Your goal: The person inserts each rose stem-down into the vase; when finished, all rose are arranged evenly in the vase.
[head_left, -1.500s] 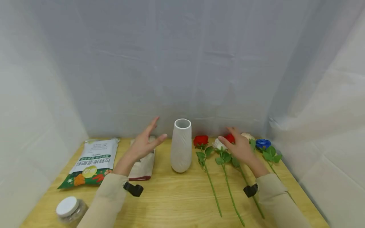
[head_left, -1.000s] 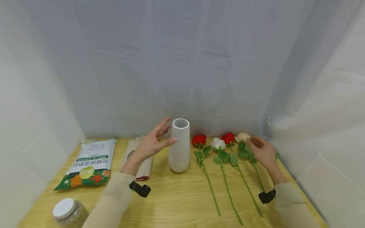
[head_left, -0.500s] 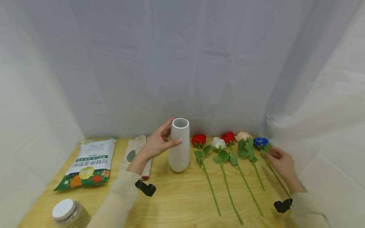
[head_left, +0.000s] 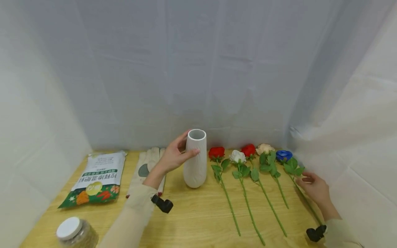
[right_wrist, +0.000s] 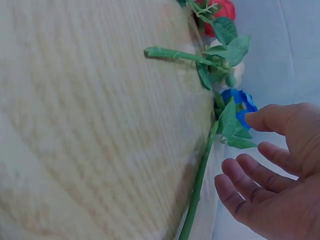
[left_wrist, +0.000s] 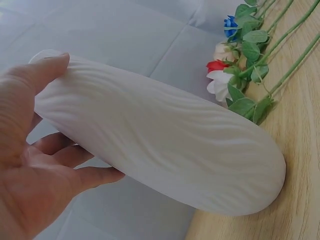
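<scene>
A tall white ribbed vase stands upright on the wooden table. My left hand holds it near the rim, the thumb across its front and the fingers round its left and far side, as the left wrist view of the vase also shows. A blue rose lies at the far right of a row of roses. Beside its stem is my right hand; in the right wrist view this hand has its fingers loosely bent and apart from the green stem.
Left of the blue rose lie a cream rose, a white rose and two red roses. On the left are gloves, a printed bag and a lidded jar. Hanging sheeting encloses the table.
My left hand has moved right onto the vase and taken hold of it. My right hand has passed over the roses to the right and come down beside the blue rose's stem.
</scene>
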### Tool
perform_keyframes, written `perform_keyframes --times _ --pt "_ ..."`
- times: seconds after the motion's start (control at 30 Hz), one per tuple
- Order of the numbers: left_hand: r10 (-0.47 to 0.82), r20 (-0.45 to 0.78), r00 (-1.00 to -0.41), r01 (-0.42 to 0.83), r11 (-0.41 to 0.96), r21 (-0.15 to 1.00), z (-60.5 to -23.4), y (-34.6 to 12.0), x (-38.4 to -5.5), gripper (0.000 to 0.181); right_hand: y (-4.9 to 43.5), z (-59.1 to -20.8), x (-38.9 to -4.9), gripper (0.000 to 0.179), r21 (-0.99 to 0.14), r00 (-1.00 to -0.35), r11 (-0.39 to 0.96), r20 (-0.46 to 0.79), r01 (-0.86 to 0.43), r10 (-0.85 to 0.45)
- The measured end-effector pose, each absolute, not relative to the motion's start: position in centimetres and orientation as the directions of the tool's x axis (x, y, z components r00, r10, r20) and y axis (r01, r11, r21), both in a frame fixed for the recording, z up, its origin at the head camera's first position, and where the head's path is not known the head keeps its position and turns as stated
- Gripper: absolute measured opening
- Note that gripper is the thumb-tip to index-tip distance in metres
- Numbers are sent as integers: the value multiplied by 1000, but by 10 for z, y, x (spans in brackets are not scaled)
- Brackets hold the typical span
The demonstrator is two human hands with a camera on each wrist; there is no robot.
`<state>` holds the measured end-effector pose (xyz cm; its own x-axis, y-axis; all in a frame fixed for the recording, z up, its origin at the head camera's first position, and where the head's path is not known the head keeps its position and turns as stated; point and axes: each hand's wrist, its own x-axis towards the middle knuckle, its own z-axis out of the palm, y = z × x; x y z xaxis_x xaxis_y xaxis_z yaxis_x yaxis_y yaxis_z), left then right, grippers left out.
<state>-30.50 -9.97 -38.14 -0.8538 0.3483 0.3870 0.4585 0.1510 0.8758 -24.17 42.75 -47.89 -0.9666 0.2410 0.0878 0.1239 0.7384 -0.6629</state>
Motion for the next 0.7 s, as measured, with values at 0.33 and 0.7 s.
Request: perform_keyframes --times 0.33,0.7 --pt "351 381 -855 451 143 881 -381 -102 -306 78 431 -481 -242 56 -612 -969 775 54 158 240" --pt "356 353 -866 421 136 897 -380 -103 -305 80 433 -484 -244 50 -607 -984 781 -3 145 181"
